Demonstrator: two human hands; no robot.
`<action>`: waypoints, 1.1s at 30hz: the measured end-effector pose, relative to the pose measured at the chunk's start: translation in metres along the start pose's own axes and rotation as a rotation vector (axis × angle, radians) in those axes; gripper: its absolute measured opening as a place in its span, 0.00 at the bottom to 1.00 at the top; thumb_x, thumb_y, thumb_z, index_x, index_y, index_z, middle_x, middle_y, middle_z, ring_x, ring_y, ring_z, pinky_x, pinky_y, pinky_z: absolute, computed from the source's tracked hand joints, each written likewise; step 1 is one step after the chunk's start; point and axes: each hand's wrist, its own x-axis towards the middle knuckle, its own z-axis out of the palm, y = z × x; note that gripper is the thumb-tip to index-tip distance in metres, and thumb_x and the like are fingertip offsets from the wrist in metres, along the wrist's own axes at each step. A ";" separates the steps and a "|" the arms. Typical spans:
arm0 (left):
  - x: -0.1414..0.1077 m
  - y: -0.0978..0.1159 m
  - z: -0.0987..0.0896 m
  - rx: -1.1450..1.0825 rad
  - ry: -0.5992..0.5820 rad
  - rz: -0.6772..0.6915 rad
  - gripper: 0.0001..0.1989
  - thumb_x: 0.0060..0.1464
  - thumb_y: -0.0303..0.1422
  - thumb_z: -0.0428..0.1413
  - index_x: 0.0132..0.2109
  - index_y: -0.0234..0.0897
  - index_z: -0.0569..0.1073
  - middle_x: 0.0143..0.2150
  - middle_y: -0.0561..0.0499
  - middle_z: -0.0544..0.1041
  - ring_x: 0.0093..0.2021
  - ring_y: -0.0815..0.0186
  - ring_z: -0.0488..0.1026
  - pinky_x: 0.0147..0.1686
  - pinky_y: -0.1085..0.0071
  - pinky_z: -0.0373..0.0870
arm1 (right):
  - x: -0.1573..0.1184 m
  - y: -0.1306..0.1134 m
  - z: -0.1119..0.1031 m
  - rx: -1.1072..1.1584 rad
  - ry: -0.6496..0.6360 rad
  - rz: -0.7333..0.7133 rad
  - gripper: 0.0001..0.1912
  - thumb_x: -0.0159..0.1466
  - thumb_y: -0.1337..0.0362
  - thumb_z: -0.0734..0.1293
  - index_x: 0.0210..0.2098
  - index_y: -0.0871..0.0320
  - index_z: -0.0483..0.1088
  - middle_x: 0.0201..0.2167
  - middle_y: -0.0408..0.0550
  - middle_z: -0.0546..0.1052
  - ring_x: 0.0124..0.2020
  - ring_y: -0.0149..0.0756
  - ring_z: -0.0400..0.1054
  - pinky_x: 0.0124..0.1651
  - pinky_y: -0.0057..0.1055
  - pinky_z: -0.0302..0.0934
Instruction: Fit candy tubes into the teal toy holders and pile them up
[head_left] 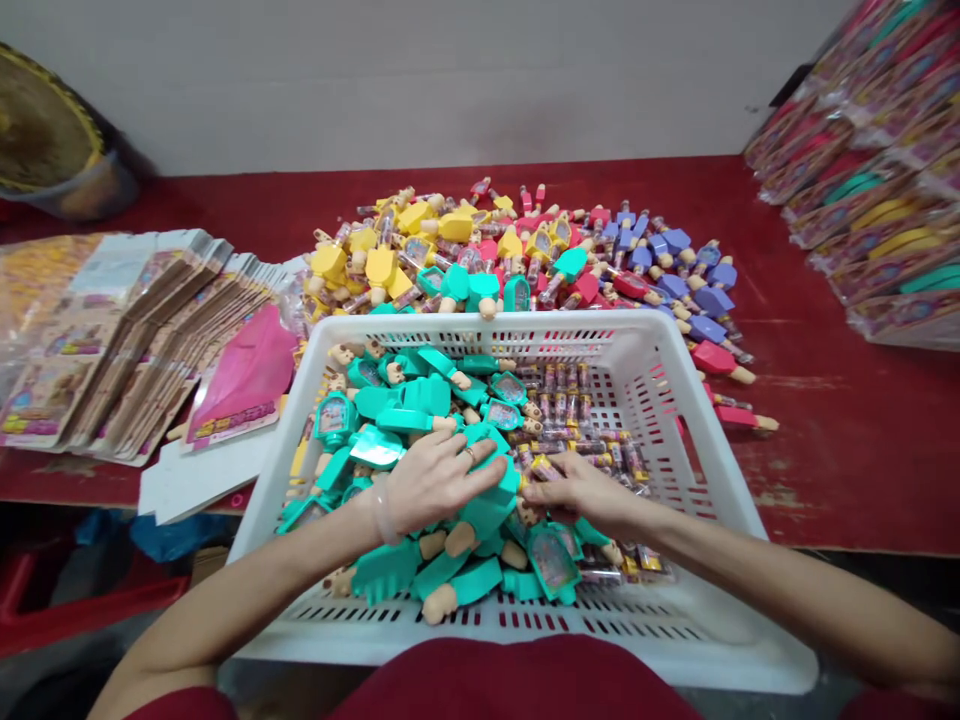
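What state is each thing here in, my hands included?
Left hand: laid over a teal toy.
Right hand: fingers bent at that toy's edge; grip unclear.
Basket: open-topped, partly filled.
Other teal toys: mostly heaped loosely inside.
Tubes: lying inside, some in rows.
Yellow toys: piled behind the basket.
Cards: fanned out.
Packs: stacked, clear-wrapped.

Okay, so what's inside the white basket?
Teal toys, mostly on the left, and small tubes, some with yellow ends, mostly on the right. Whatever lies beneath them is covered.
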 end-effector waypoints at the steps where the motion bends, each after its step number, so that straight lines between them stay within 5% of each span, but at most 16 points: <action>1: 0.000 -0.001 0.003 0.047 0.037 0.035 0.17 0.60 0.24 0.47 0.54 0.41 0.67 0.56 0.44 0.72 0.40 0.61 0.73 0.41 0.62 0.67 | 0.003 0.001 -0.002 0.066 -0.063 0.057 0.17 0.63 0.51 0.62 0.31 0.60 0.66 0.20 0.42 0.69 0.17 0.27 0.57 0.19 0.25 0.51; 3: 0.000 -0.004 0.005 -0.004 0.025 -0.035 0.15 0.60 0.27 0.49 0.54 0.41 0.67 0.54 0.45 0.73 0.40 0.61 0.74 0.40 0.64 0.68 | 0.007 0.002 -0.006 -0.010 -0.018 0.009 0.16 0.62 0.52 0.63 0.33 0.60 0.67 0.24 0.44 0.72 0.19 0.29 0.61 0.21 0.26 0.55; 6: 0.001 -0.010 -0.004 -0.403 -0.185 -0.287 0.15 0.60 0.40 0.52 0.50 0.36 0.68 0.42 0.47 0.78 0.33 0.63 0.75 0.30 0.70 0.68 | 0.004 -0.003 -0.009 -0.451 0.276 -0.389 0.11 0.62 0.61 0.64 0.42 0.59 0.69 0.38 0.52 0.76 0.37 0.38 0.69 0.39 0.35 0.63; 8: 0.002 -0.013 -0.011 -0.705 -0.353 -0.331 0.19 0.60 0.46 0.51 0.47 0.35 0.68 0.34 0.51 0.78 0.27 0.66 0.74 0.25 0.73 0.66 | -0.001 -0.007 -0.007 -0.670 0.374 -0.623 0.11 0.63 0.67 0.62 0.44 0.60 0.69 0.42 0.54 0.76 0.43 0.41 0.68 0.45 0.39 0.61; 10: 0.002 -0.011 -0.014 -0.765 -0.377 -0.305 0.19 0.60 0.46 0.50 0.47 0.35 0.68 0.33 0.52 0.78 0.26 0.67 0.73 0.25 0.74 0.66 | -0.005 -0.009 -0.003 -0.679 0.398 -0.619 0.08 0.63 0.67 0.61 0.40 0.60 0.70 0.37 0.54 0.77 0.38 0.40 0.68 0.42 0.38 0.61; 15: 0.000 0.006 0.007 -0.033 0.032 -0.055 0.15 0.61 0.28 0.47 0.53 0.35 0.68 0.51 0.42 0.75 0.37 0.61 0.75 0.36 0.66 0.68 | 0.004 -0.002 0.005 0.137 0.226 0.043 0.16 0.58 0.52 0.67 0.30 0.58 0.64 0.22 0.41 0.69 0.20 0.28 0.60 0.20 0.25 0.52; 18: 0.001 0.001 0.016 0.181 0.151 0.074 0.16 0.61 0.24 0.45 0.52 0.38 0.70 0.52 0.45 0.75 0.37 0.64 0.74 0.38 0.66 0.67 | 0.015 0.000 -0.006 0.433 0.036 0.245 0.20 0.56 0.47 0.69 0.31 0.58 0.64 0.22 0.42 0.71 0.17 0.28 0.59 0.16 0.24 0.48; 20: 0.006 -0.018 0.005 0.238 0.184 -0.012 0.16 0.61 0.25 0.47 0.53 0.39 0.70 0.49 0.45 0.77 0.36 0.64 0.74 0.36 0.68 0.66 | 0.019 -0.004 -0.023 0.398 0.177 0.143 0.20 0.56 0.47 0.68 0.31 0.59 0.66 0.24 0.44 0.72 0.21 0.29 0.63 0.21 0.26 0.56; 23: 0.022 -0.059 -0.037 0.282 0.251 -0.434 0.17 0.60 0.33 0.51 0.55 0.36 0.69 0.42 0.43 0.78 0.38 0.60 0.73 0.38 0.64 0.66 | 0.018 -0.016 -0.049 0.195 0.701 -0.206 0.18 0.58 0.49 0.69 0.35 0.58 0.68 0.28 0.42 0.71 0.29 0.31 0.65 0.32 0.27 0.60; 25: 0.034 -0.074 -0.065 0.291 0.325 -0.591 0.25 0.57 0.38 0.55 0.60 0.35 0.64 0.50 0.39 0.74 0.50 0.52 0.69 0.48 0.56 0.62 | 0.014 -0.020 -0.056 0.105 0.775 -0.270 0.17 0.59 0.50 0.68 0.36 0.57 0.67 0.25 0.40 0.68 0.27 0.31 0.62 0.30 0.27 0.57; 27: 0.043 -0.067 -0.074 0.280 0.374 -0.633 0.27 0.57 0.40 0.55 0.60 0.34 0.62 0.57 0.37 0.68 0.57 0.48 0.62 0.53 0.52 0.57 | 0.010 -0.019 -0.055 0.002 0.677 -0.256 0.17 0.60 0.49 0.67 0.30 0.57 0.64 0.21 0.37 0.63 0.23 0.28 0.57 0.27 0.26 0.53; 29: 0.045 -0.036 -0.056 0.178 0.216 -0.527 0.23 0.58 0.42 0.53 0.55 0.33 0.66 0.53 0.38 0.70 0.54 0.50 0.65 0.50 0.55 0.61 | 0.009 -0.015 -0.049 -0.147 0.594 -0.248 0.20 0.60 0.50 0.67 0.24 0.56 0.58 0.19 0.36 0.58 0.21 0.27 0.52 0.25 0.26 0.48; 31: 0.038 0.004 -0.020 0.010 -0.165 -0.344 0.25 0.54 0.49 0.55 0.49 0.32 0.69 0.44 0.41 0.74 0.44 0.53 0.70 0.42 0.60 0.67 | 0.009 -0.011 -0.043 -0.272 0.552 -0.249 0.22 0.59 0.50 0.67 0.22 0.56 0.54 0.19 0.35 0.57 0.22 0.26 0.49 0.25 0.26 0.45; 33: 0.026 0.034 0.017 -0.055 -0.443 -0.251 0.36 0.43 0.51 0.63 0.53 0.31 0.67 0.47 0.38 0.73 0.43 0.50 0.71 0.40 0.58 0.68 | 0.010 -0.009 -0.039 -0.340 0.500 -0.221 0.21 0.60 0.51 0.67 0.23 0.55 0.54 0.18 0.35 0.58 0.21 0.27 0.50 0.24 0.25 0.43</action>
